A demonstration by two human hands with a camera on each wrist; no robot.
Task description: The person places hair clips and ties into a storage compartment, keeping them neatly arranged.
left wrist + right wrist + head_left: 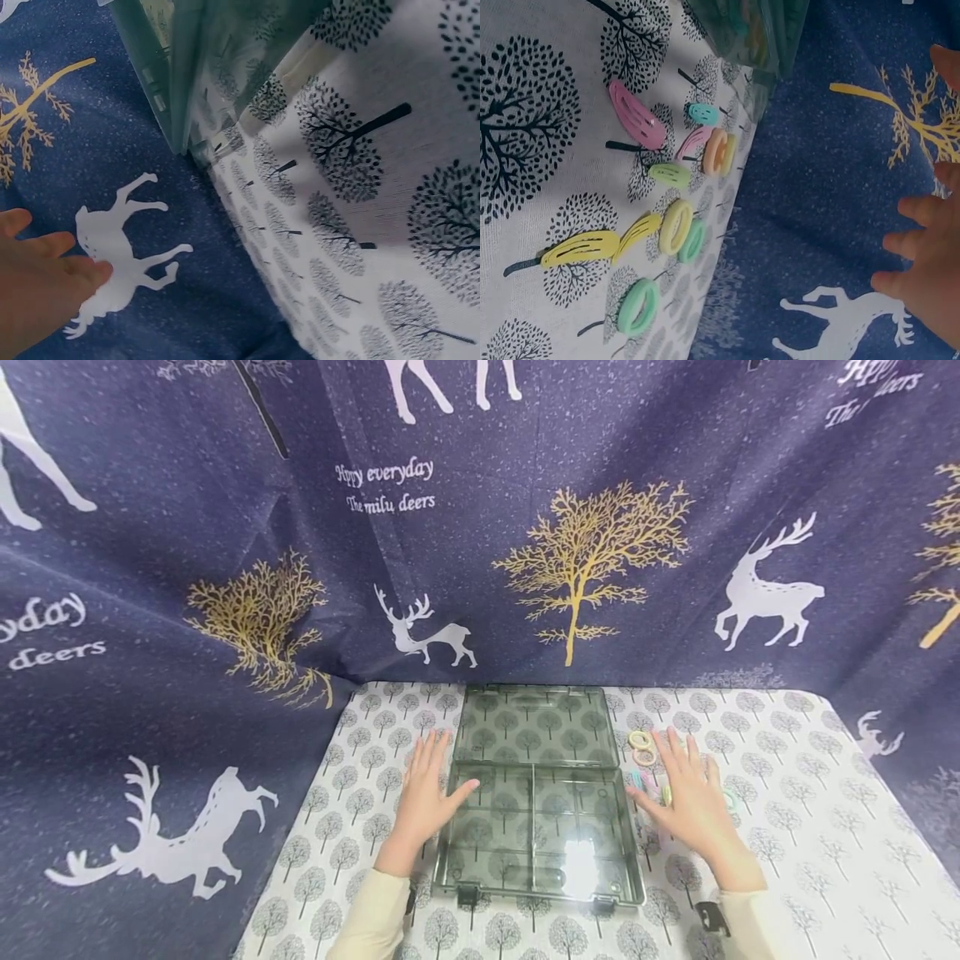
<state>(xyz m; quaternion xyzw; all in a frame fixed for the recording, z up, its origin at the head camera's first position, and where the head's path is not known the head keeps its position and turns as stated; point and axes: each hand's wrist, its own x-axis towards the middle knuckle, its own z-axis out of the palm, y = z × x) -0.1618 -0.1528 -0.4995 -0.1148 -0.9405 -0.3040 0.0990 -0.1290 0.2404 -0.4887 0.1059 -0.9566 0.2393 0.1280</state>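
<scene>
A see-through grey-green plastic box point(534, 835) lies on the table with its lid point(536, 722) folded back. A divider runs down its middle. My left hand point(427, 802) is at the box's left side, fingers spread and straight, holding nothing. On the other side, my right hand point(693, 806) is spread over small hair accessories, partly hiding them. The right wrist view shows a pink snap clip point(636, 124), yellow clips point(581, 247), a green clip point(670, 175), a blue clip point(703, 114) and several ring-shaped hair ties point(637, 307).
A white tablecloth point(787, 860) printed with trees covers the table. Behind and to the sides hangs a dark blue cloth point(480, 552) with deer and gold trees. The box's latches point(468, 896) are along its near edge.
</scene>
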